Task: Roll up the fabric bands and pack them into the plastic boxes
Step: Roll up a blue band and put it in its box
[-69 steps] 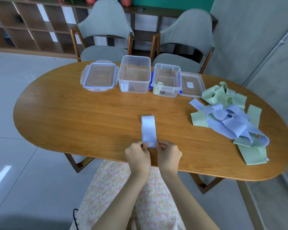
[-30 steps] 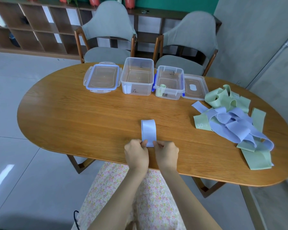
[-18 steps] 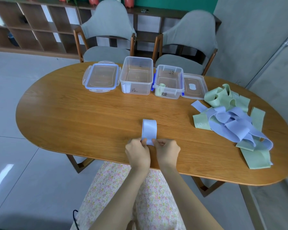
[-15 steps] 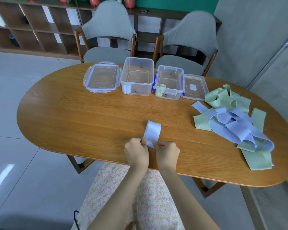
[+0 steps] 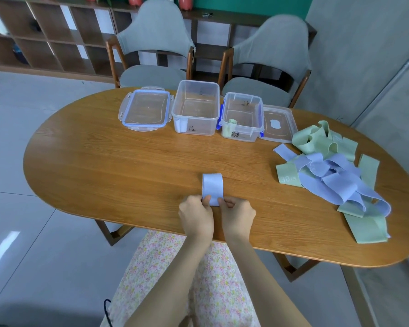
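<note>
A light blue fabric band (image 5: 212,187) lies flat on the wooden table (image 5: 118,166), pointing away from me. Its near end is rolled up between my hands. My left hand (image 5: 195,214) pinches the roll's left side and my right hand (image 5: 237,215) pinches its right side. Two clear plastic boxes stand at the far edge: the larger box (image 5: 196,108) holds a white roll, the smaller box (image 5: 243,117) holds a green roll. A heap of blue and green bands (image 5: 328,175) lies at the right.
Two lids lie beside the boxes, a blue-rimmed lid (image 5: 145,110) at the left and a clear lid (image 5: 279,123) at the right. Two grey chairs (image 5: 155,43) stand behind the table, with open shelves (image 5: 40,36) beyond them.
The flat length of the blue band has grown shorter as the roll at my fingers took it up. Half a second ago the band slanted right; now it lies straight.
</note>
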A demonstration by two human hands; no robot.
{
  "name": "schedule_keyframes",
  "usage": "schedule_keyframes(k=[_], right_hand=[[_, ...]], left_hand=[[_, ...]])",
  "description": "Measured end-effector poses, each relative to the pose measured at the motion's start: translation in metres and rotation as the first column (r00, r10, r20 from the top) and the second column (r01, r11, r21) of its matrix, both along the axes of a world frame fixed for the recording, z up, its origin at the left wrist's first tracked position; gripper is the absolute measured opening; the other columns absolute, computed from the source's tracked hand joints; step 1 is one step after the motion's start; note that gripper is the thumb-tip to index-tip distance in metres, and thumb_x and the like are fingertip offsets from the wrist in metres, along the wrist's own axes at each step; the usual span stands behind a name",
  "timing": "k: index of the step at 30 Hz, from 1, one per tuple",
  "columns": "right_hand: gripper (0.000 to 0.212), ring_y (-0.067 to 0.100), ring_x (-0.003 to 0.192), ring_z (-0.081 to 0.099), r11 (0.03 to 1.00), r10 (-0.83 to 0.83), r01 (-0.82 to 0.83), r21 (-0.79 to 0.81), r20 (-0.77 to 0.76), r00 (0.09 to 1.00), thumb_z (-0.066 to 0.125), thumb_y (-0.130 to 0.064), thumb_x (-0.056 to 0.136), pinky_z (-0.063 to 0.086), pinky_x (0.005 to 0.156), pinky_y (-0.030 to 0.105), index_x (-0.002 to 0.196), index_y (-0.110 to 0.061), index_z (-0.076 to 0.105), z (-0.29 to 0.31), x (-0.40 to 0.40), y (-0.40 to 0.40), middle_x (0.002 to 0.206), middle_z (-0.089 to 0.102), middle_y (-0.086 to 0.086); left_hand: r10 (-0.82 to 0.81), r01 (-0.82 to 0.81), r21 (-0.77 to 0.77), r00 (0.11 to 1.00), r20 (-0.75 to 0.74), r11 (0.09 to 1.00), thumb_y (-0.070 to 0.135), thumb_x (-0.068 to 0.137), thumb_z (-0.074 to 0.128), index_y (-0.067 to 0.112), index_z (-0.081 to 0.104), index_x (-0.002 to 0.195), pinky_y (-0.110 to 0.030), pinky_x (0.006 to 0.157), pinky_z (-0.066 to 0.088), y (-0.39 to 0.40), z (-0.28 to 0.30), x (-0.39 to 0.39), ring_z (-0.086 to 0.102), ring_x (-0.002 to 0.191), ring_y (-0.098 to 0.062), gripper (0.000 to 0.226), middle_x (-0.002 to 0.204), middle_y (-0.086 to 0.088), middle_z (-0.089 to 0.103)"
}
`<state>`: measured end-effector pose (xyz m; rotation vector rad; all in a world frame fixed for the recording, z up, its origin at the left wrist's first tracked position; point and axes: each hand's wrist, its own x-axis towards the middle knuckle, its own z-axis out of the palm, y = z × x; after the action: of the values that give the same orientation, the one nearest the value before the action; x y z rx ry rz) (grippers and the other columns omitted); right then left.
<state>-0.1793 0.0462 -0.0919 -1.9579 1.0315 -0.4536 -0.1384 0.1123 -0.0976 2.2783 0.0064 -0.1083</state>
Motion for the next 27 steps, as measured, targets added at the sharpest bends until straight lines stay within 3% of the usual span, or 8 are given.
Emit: schedule_keyframes(k=[2,4,8,11,14,17,23,27], right_hand=[[0.05,0.011,0.044,0.027,1.0,-0.005,0.005,-0.016,-0.034,0.999,0.062,-0.016,0.088,0.024,0.048,0.022,0.044,-0.021,0.038,0.0,0.002,0.002,0.044,0.036,-0.008],[0.05,0.012,0.043,0.028,1.0,-0.023,0.022,-0.01,-0.056,0.998,0.059,-0.016,0.089,0.023,0.045,0.023,0.045,-0.018,0.036,0.0,0.003,0.004,0.043,0.035,-0.007],[0.027,0.023,0.067,0.059,0.999,-0.035,0.034,-0.029,-0.04,0.999,0.059,-0.02,0.091,0.045,0.062,0.031,0.067,-0.01,0.064,0.0,0.005,0.008,0.069,0.067,0.003],[0.016,0.025,0.08,0.063,0.996,-0.066,0.065,-0.055,-0.014,0.998,0.059,-0.02,0.09,0.048,0.072,0.032,0.087,-0.008,0.07,0.002,0.004,0.01,0.083,0.071,0.004],[0.022,0.025,0.069,0.06,0.998,-0.05,0.05,-0.043,-0.008,0.999,0.06,-0.018,0.089,0.044,0.064,0.03,0.073,-0.006,0.068,0.001,0.005,0.007,0.071,0.069,0.005],[0.034,0.021,0.052,0.041,0.999,-0.027,0.026,-0.027,-0.033,0.999,0.061,-0.016,0.087,0.029,0.048,0.019,0.057,-0.002,0.054,-0.003,0.004,0.006,0.052,0.056,0.006],[0.039,0.019,0.048,0.025,0.999,-0.025,0.024,-0.025,-0.036,0.999,0.059,-0.016,0.089,0.024,0.047,0.026,0.055,-0.004,0.045,-0.005,0.004,0.007,0.044,0.035,0.001],[0.033,0.023,0.052,0.041,0.996,-0.024,0.019,-0.089,-0.052,0.998,0.054,-0.02,0.092,0.028,0.053,0.03,0.062,-0.005,0.054,-0.008,0.007,0.012,0.056,0.056,0.007]], left_hand=[[-0.005,0.005,0.005,1.0,-0.015,1.0,0.032,0.091,0.058,0.007,0.062,0.069,-0.03,0.06,0.031,0.001,0.0,0.003,0.057,0.077,-0.035,0.034,0.076,-0.016,0.062],[-0.016,0.016,0.015,1.0,-0.011,1.0,0.033,0.092,0.057,0.006,0.063,0.07,-0.031,0.06,0.032,0.0,-0.001,0.005,0.057,0.078,-0.036,0.035,0.077,-0.016,0.062],[-0.049,0.048,0.038,0.998,0.027,0.998,0.027,0.096,0.051,0.003,0.067,0.086,-0.031,0.066,0.031,-0.004,0.002,0.001,0.057,0.086,-0.035,0.03,0.09,-0.017,0.06],[-0.04,0.039,0.033,0.998,0.046,0.999,0.019,0.096,0.048,0.001,0.066,0.093,-0.031,0.07,0.032,-0.006,0.003,-0.006,0.056,0.09,-0.036,0.026,0.096,-0.019,0.058],[0.002,-0.002,-0.012,1.0,0.018,1.0,0.019,0.093,0.053,0.006,0.07,0.089,-0.03,0.068,0.033,-0.006,0.002,-0.001,0.058,0.088,-0.034,0.022,0.088,-0.016,0.065],[0.027,-0.027,-0.063,1.0,-0.005,0.998,0.022,0.09,0.06,0.008,0.072,0.082,-0.032,0.068,0.039,-0.005,0.004,0.005,0.06,0.085,-0.033,0.02,0.083,-0.015,0.068],[0.009,-0.009,-0.007,0.999,-0.03,1.0,0.032,0.091,0.059,0.009,0.058,0.063,-0.031,0.059,0.033,0.002,-0.001,0.006,0.056,0.077,-0.036,0.036,0.074,-0.015,0.062],[-0.031,0.031,0.024,1.0,-0.001,0.999,0.023,0.094,0.051,0.005,0.065,0.079,-0.029,0.063,0.031,0.0,-0.001,-0.001,0.058,0.082,-0.034,0.028,0.084,-0.016,0.061]])
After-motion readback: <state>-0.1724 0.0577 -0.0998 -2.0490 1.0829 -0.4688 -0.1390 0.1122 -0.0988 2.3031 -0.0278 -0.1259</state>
